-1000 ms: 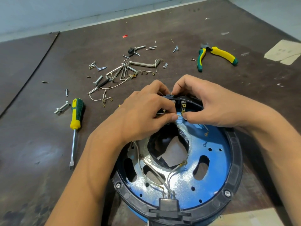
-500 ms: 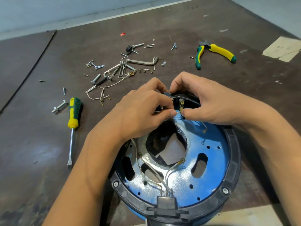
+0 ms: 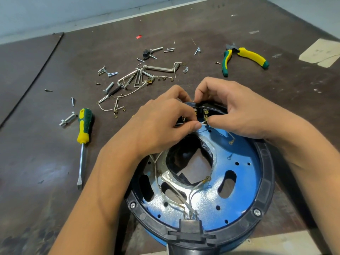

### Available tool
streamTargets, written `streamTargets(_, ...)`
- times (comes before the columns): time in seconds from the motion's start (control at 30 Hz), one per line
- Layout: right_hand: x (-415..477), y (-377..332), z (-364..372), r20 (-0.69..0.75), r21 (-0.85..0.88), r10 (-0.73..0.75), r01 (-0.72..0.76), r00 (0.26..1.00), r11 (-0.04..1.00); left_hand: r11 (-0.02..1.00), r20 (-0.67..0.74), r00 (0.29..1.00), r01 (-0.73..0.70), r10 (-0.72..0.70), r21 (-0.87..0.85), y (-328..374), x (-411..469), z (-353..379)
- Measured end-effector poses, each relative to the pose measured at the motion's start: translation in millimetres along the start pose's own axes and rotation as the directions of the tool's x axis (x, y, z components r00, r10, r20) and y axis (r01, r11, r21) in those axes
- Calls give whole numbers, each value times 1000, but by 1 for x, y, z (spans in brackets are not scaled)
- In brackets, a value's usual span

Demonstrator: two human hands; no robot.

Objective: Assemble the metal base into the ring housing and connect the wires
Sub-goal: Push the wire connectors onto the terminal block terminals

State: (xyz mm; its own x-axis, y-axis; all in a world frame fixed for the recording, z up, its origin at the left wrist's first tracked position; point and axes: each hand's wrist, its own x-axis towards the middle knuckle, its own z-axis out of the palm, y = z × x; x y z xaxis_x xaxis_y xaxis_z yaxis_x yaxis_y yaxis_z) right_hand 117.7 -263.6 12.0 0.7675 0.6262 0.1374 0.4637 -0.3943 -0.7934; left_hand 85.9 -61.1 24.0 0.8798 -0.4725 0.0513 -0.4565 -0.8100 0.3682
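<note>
A blue metal base sits inside the black ring housing in front of me, with a dark central opening. White wires run from a black connector block at the near rim across the base. At the far rim is a black terminal block with brass tabs. My left hand pinches a white wire end between thumb and forefinger. My right hand pinches the same wire's tip right at a brass tab. Another loose terminal wire lies under my right hand.
On the brown table, a green-yellow flat screwdriver lies to the left. Green-yellow pliers lie at the far right. Several screws, bolts, metal brackets and spare wires are scattered beyond my hands. A paper scrap sits at the right edge.
Both hands stay pinched at the far terminal block; the fingertips have shifted only slightly. The view has drifted a little.
</note>
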Motion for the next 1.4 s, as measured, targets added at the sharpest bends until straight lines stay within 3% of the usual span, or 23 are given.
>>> streamTargets(0.33, 1, -2, 1, -4, 20, 16, -16, 1000, 1000, 1000, -14, 1000, 6, -6, -12, -4, 0, 1)
streamTargets(0.47, 2, 1, -1, -7, 19, 28, -28, 1000, 999, 996, -189, 982, -11, -6, -86, -5, 0, -5)
streamTargets(0.57, 1, 2, -3, -7, 27, 39, -39, 999, 999, 980, -345, 932, 47, -112, -191, 0, 2, -5)
streamTargets(0.63, 2, 3, -2, -17, 13, 32, -32, 999, 999, 940, -514, 815, 105, -268, -325, -9, 0, -14)
streamTargets(0.7, 4, 4, -2, -21, 9, 42, -42, 999, 999, 857, -646, 611, 110, -458, -503, -36, -10, -32)
streamTargets(0.77, 3, 5, -2, -26, 15, 57, -57, 998, 998, 792, -666, 452, 184, -594, -582, -70, -26, -46)
streamTargets(0.8, 3, 6, -1, -25, 11, 63, -63, 998, 998, 785, -668, 412, 312, -620, -536, -87, -35, -46)
streamTargets(0.87, 2, 4, 0, -39, 1, 72, -72, 997, 997, 733, -662, 432, 624, -612, -270, -111, -48, -32)
streamTargets(0.9, 2, 3, 1, -52, 3, 79, -79, 995, 997, 708, -632, 482, 689, -606, -153, -117, -50, -22)
streamTargets(1.13, 1, 1, 1, -59, 1, 103, -103, 993, 995, 824, -363, 782, 563, -506, 64, -129, -37, 10)
streamTargets(1.4, 1, 1, 2, -78, -6, 93, -93, 993, 996, 828, -375, 758, 558, -534, -53, -136, -30, 8)
